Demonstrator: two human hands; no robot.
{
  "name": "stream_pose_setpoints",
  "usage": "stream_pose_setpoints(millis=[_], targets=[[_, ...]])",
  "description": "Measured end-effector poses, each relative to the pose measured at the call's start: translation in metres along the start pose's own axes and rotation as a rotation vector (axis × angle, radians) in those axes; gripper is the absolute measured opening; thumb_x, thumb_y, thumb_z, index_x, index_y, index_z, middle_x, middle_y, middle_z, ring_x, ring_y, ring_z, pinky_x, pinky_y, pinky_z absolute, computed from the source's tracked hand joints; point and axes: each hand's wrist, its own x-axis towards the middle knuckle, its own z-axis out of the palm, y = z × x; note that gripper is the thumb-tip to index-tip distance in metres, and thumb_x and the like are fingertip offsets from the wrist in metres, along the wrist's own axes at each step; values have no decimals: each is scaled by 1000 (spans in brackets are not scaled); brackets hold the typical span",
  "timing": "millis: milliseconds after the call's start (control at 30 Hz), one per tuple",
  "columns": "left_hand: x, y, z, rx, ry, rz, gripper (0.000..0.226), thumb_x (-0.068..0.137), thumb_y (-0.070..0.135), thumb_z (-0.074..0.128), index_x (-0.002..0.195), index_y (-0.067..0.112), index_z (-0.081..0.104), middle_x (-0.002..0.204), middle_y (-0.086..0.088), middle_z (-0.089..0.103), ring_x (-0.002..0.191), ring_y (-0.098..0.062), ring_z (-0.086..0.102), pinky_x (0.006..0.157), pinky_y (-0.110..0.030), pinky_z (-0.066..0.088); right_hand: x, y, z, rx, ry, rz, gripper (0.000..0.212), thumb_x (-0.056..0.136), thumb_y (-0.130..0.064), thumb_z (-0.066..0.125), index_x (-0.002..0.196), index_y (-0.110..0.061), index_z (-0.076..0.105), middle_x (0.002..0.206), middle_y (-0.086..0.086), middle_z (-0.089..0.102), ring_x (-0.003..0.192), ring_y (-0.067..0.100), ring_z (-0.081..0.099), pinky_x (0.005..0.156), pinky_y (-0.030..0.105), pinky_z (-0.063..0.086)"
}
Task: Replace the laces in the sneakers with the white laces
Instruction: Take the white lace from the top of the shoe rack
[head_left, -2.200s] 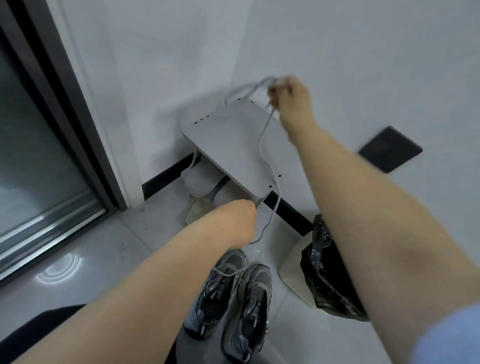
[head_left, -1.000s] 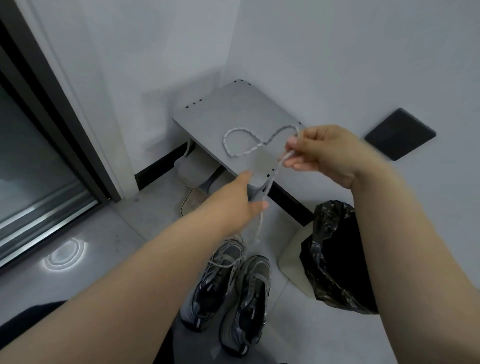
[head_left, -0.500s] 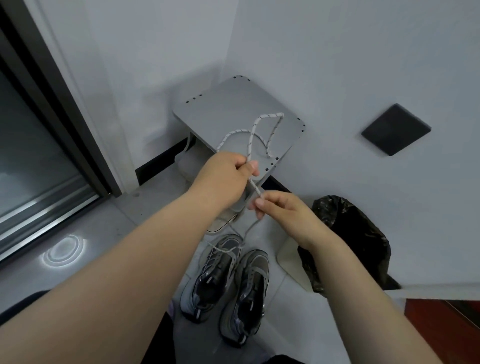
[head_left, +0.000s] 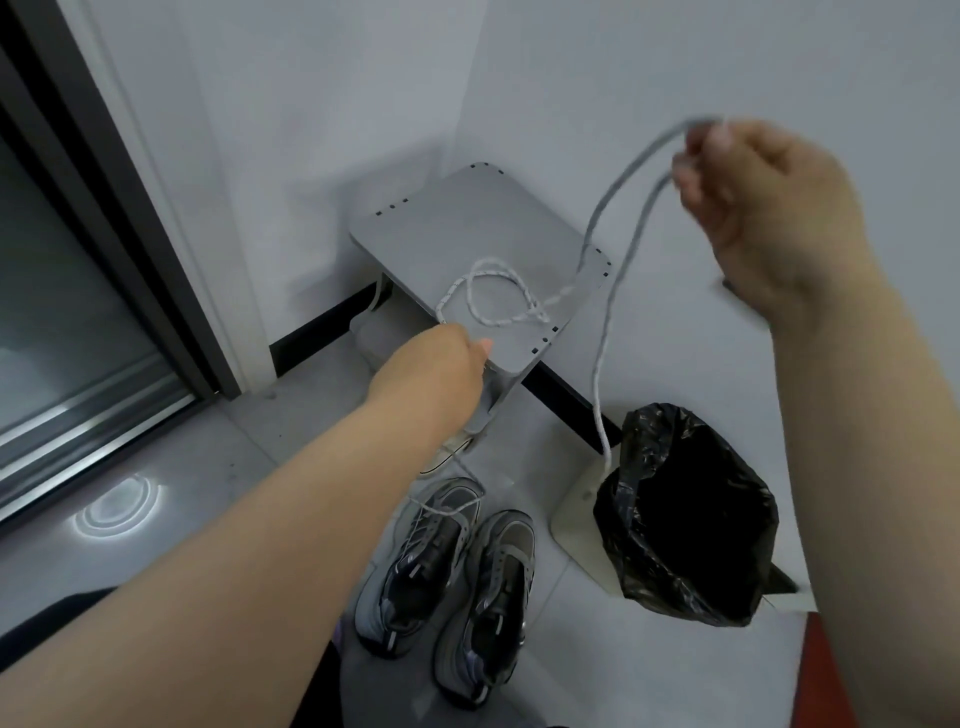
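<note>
White lace (head_left: 603, 332) aloft between pinching fingers (head_left: 698, 174) of right hand (head_left: 769, 208); left hand (head_left: 441, 364), grip unclear.

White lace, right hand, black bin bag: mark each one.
white lace (head_left: 597, 395), head view, its hanging strand
right hand (head_left: 753, 197), head view, middle of the hand
black bin bag (head_left: 654, 436), head view, upper wall of the plastic

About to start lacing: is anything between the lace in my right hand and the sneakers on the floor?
Nothing visible blocks it. The lace hangs from the right hand, partly looped on the grey stool, its loose end beside the black bin bag. The sneakers stand uncovered on the floor.
</note>
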Motion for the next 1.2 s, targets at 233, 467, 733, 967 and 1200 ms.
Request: stream_pose_setpoints(millis=[233, 467, 733, 967, 1200], targets=[[-4, 4, 4, 161, -201, 26, 27, 97, 24, 37, 102, 5, 55, 108, -12, 60, 101, -29, 56, 75, -28, 39, 82, -22, 40, 259, 204, -240, 10, 77, 2, 51, 78, -8, 53, 79, 34, 48, 62, 13, 48, 67, 24, 52], [-5, 3, 2, 43, -276, -29, 23, 93, 8, 37, 111, 2, 50, 99, -13, 57, 70, -17, 45, 50, -20, 31, 86, 61, 49, -179, 293, -11, 23, 88, -1, 59, 67, -11, 62, 53, -2, 56, 47, 6, 52, 63, 23, 53], [-7, 7, 1, -298, -153, 23, 33, 85, -4, 31, 107, 13, 49, 86, -1, 55, 84, -23, 54, 59, -27, 41, 21, 148, 21, -234, 242, 394, 7, 90, 1, 56, 89, -2, 62, 71, 5, 60, 59, 10, 58, 65, 16, 55], [-11, 19, 1, -348, -81, 59, 27, 95, 17, 39, 94, 1, 61, 88, -11, 69, 88, -28, 64, 85, -42, 51, -15, 139, 20, -472, 91, 629, 20, 88, -8, 63, 104, 3, 59, 79, 9, 60, 59, 11, 57, 53, 15, 51], [-17, 24, -2, -311, -194, 85, 28, 93, 26, 51, 92, 6, 69, 68, -5, 54, 57, -12, 43, 56, -23, 35, -87, 97, 38, -232, -255, 332, 28, 84, -7, 54, 111, -13, 54, 94, -5, 63, 93, 10, 60, 83, 18, 48]])
